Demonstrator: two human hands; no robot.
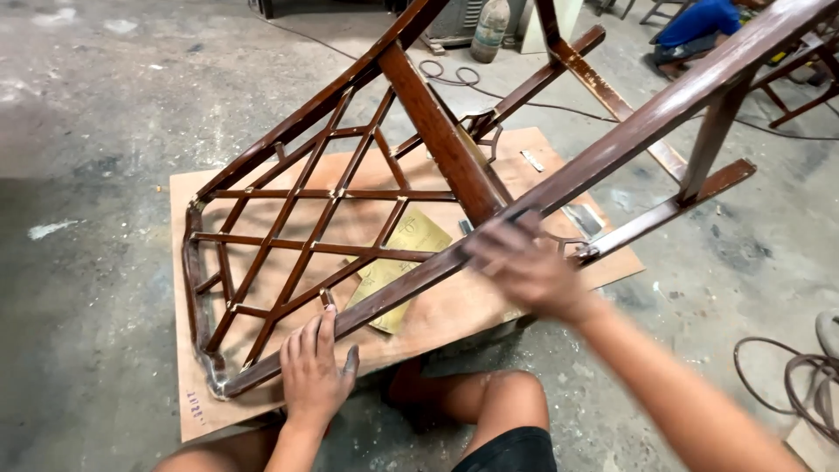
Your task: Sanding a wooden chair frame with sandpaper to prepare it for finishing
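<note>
A brown metal chair frame (pixel 437 140) with a lattice back lies tipped on a plywood board (pixel 463 310) on the concrete floor. My left hand (pixel 315 371) rests flat, fingers spread, on the frame's lower rail near the board's front edge. My right hand (pixel 524 267) is blurred and pressed against the same long rail further up, where a crossbar meets it. Whether something is held under its fingers cannot be told. Yellowish sheets of sandpaper (pixel 398 262) lie on the board beneath the lattice.
My bare knees (pixel 498 398) are below the board. A coil of cable (pixel 800 385) lies at the right. A gas cylinder (pixel 489 31) stands at the back. A person in blue (pixel 695 26) crouches at top right beside other frames.
</note>
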